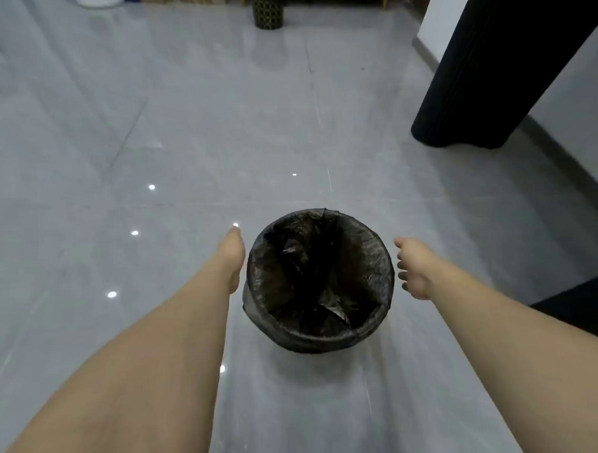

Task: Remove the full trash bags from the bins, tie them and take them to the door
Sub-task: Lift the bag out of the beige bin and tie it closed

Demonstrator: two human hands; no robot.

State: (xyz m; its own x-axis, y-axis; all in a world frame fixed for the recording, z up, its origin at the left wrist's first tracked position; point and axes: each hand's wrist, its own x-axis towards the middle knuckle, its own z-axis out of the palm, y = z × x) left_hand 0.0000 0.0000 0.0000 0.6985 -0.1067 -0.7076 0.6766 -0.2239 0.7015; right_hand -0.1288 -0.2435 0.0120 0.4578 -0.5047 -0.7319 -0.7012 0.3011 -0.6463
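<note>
Grey floor (152,129) underfoot, left hand (233,259) and right hand (415,269) are flanking the bin (296,343), fingers loose and holding nothing, apparently framing the bag (376,257) rim for lifting.

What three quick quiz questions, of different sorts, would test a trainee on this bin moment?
1. True or false: the left hand already grips the black bag.
2. Which lies nearer the camera: A) the lined bin B) the patterned bin?
3. Fill in: both hands reach toward the bin's ____.

Key
1. False: it is beside the rim, fingers straight; whether it touches is unclear.
2. A.
3. Rim; the right hand is apart from it, fingers loosely curled, holding nothing.
</note>
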